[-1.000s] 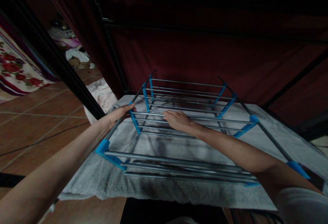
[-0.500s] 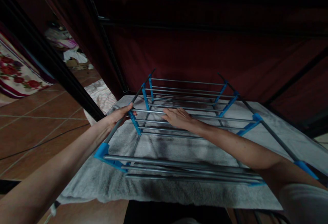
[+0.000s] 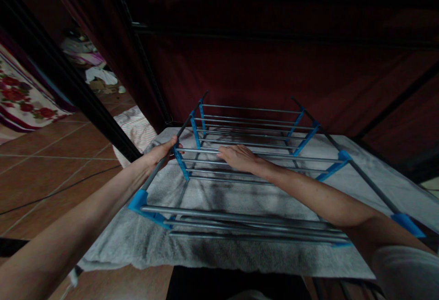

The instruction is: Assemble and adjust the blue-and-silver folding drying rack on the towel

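A shoe rack [image 3: 260, 222] of grey metal tubes with blue plastic brackets lies on a grey towel-like cloth [image 3: 206, 256]. My left hand [image 3: 165, 152] is closed around the rack's left side pole, beside a blue bracket [image 3: 180, 163]; its thumb is on top and some fingers are hidden behind the pole. Over a crossbar [image 3: 295, 157] in the middle of the rack lies my right hand [image 3: 236, 157], its fingers curled round the tube. Several parallel tubes run between the brackets at each tier.
Dark red fabric panels [image 3: 260, 71] on a black frame rise behind the rack. A black post [image 3: 85, 94] slants down at the left, near a striped cloth [image 3: 133, 131]. Beyond it are floor tiles [image 3: 51, 176] with a thin cable, a floral cloth [image 3: 20, 92] and a pile of items.
The rack's near left corner has shifted very slightly to the right. Both hands keep their places on the rack.
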Motion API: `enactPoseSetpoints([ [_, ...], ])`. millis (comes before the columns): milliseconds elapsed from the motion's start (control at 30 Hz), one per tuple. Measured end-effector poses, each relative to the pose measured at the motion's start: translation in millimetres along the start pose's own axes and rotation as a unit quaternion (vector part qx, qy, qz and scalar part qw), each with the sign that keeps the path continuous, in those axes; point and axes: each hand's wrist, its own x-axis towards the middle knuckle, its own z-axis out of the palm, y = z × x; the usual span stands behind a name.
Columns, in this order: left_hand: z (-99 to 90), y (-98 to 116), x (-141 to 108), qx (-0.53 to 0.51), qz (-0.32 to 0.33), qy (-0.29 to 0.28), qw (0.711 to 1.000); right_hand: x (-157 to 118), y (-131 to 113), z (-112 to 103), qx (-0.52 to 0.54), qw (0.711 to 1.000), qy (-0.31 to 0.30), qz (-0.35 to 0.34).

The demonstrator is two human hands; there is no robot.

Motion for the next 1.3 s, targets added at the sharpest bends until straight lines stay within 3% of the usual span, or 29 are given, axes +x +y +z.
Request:
enactPoseSetpoints([
  [633,3.1,2.0,-1.3,0.0,-0.004,0.011,1.0,3.8,6.5,-2.6,0.026,1.0,-0.018,0.002],
  [933,5.6,2.3,-1.7,0.005,-0.003,0.014,1.0,-1.1,0.2,6.6,-0.004,1.0,0.024,0.008],
  [1300,4.8,0.3,0.9,0.007,-0.001,0.008,1.0,3.2,5.3,-2.2,0.027,0.999,-0.011,0.014],
])
